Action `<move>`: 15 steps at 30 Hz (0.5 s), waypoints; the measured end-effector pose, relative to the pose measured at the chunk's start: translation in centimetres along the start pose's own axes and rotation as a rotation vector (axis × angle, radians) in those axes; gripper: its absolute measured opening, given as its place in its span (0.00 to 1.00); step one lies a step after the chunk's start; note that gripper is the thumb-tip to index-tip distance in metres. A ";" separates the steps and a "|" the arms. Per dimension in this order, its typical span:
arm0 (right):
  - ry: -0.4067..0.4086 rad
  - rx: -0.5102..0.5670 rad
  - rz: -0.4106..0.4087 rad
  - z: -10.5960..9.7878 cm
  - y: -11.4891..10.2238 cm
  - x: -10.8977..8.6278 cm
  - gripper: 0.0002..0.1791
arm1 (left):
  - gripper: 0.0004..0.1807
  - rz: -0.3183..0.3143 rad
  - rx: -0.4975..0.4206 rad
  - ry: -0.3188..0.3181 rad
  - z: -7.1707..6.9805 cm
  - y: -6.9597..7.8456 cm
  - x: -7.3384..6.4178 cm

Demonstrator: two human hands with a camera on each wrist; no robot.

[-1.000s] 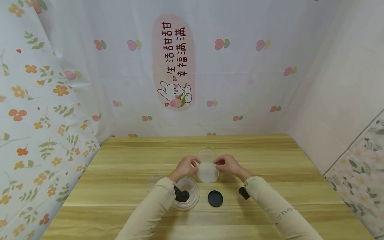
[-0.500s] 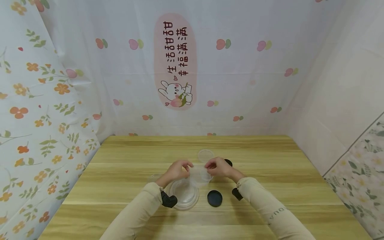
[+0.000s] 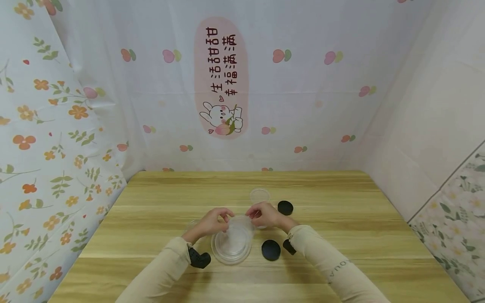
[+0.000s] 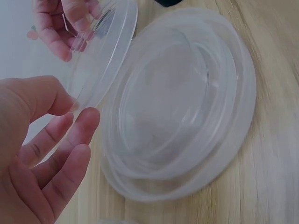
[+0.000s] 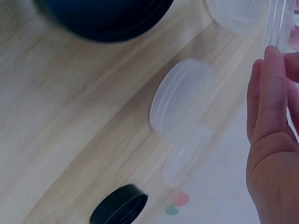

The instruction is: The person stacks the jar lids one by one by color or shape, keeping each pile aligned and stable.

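A clear round plastic lid [image 4: 112,56] is held by its rim between both hands, tilted above a stack of larger clear lids [image 4: 173,107] on the table. My left hand [image 3: 213,222] pinches one side of it between thumb and forefinger. On the opposite side, the fingers of my right hand [image 3: 265,215] pinch the rim; in the right wrist view that lid shows edge-on at the upper right. The stack [image 3: 231,251] lies just below the hands in the head view, its far part seen through the held lid.
Two black round lids lie on the right, a nearer one [image 3: 270,251] and a farther one [image 3: 285,208]. A clear lid [image 3: 259,196] lies beyond my right hand, and another clear lid [image 5: 182,98] is partly hidden under it. The wooden table [image 3: 341,252] meets a printed curtain behind.
Both hands have moved left and nearer the body, carrying the clear lid from beside the far clear lid to over the stack. The farther black lid has come out from behind my right hand.
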State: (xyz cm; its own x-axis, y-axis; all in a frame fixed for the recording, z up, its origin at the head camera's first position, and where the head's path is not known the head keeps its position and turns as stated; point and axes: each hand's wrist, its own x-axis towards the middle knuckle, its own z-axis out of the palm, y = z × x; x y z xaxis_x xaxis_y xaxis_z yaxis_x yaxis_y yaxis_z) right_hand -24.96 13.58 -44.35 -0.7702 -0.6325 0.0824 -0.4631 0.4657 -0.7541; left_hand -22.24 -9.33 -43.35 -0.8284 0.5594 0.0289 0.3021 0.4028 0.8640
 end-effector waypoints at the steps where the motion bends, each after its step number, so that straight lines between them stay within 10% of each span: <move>1: -0.003 -0.002 -0.006 0.2 0.0 0.1 0.13 | 0.16 -0.009 -0.012 -0.010 -0.2 -0.3 -0.1; 15: -0.053 0.015 0.022 2.3 -0.6 0.5 0.11 | 0.21 -0.019 0.066 -0.071 -0.8 -2.1 -1.2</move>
State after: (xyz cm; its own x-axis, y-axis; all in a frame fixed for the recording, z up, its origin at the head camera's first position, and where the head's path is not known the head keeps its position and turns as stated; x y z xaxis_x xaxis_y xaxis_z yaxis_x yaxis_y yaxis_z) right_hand -24.07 11.52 -45.33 -0.7557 -0.6541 0.0311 -0.4391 0.4709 -0.7651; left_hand -22.24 -11.43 -44.78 -0.7993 0.6004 -0.0248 0.3193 0.4594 0.8288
